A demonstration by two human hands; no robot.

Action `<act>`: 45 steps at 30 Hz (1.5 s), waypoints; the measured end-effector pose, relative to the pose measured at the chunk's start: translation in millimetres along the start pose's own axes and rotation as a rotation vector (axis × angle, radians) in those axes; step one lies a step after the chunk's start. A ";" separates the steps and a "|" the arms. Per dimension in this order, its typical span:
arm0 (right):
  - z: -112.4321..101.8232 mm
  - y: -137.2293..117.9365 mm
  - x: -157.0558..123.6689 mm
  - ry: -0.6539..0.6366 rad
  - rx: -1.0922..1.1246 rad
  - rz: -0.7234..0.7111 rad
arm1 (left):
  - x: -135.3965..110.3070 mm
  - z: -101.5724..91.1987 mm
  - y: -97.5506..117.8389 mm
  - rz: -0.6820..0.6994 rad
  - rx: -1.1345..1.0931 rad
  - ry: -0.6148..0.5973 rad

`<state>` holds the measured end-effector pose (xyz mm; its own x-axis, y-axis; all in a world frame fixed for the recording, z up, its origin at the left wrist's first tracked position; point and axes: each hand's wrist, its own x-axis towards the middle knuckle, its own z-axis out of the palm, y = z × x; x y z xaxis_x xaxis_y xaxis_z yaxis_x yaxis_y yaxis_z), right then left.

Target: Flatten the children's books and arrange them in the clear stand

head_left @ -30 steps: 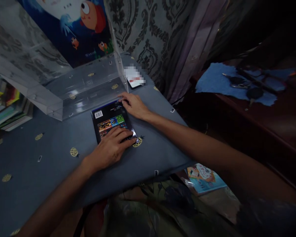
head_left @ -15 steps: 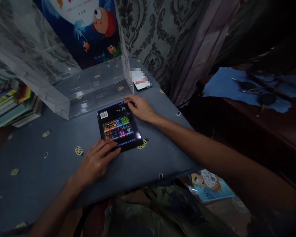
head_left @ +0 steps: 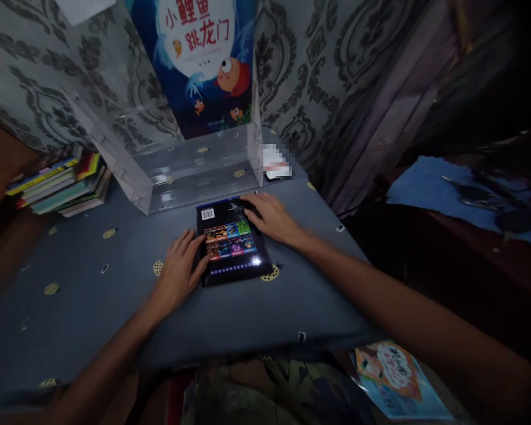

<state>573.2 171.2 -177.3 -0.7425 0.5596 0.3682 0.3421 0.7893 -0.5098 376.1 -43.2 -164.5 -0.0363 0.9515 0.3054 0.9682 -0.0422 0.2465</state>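
A thin black book point(head_left: 231, 243) lies back cover up on the grey-blue patterned tablecloth point(head_left: 92, 295), with a barcode and small colourful pictures on it. My left hand point(head_left: 181, 271) rests at the book's left edge, fingers stretched out and touching that edge. My right hand point(head_left: 272, 218) lies flat on the book's far right corner, fingers spread. Just beyond the book stands a clear acrylic box point(head_left: 190, 159), open toward me.
A blue picture book with cartoon fish point(head_left: 203, 65) stands upright inside the clear box. A stack of books point(head_left: 59, 186) lies at the left. A small card point(head_left: 277, 165) sits beside the box. Another picture book point(head_left: 396, 378) lies on the floor at lower right. A dark side table with blue cloth point(head_left: 446, 189) is on the right.
My left hand slid off the top of the black book to its left edge. The right hand stayed on the far corner. The view tilted upward.
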 end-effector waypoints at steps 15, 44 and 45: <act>14.0 -19.9 -13.6 -0.005 -0.169 -0.011 | 36.4 2.6 4.2 -0.723 -1.219 0.179; -20.3 -19.6 -5.0 -0.002 0.672 -0.030 | 59.1 -49.5 -8.8 0.140 -0.717 0.146; -20.0 -18.1 -6.2 -0.005 0.566 -0.103 | 54.2 -48.5 -13.1 0.175 -0.642 0.093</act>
<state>583.2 158.6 -154.7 -0.7591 0.4842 0.4350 -0.0930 0.5808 -0.8087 349.4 -5.9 -106.6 0.0591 0.8852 0.4614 0.6232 -0.3937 0.6757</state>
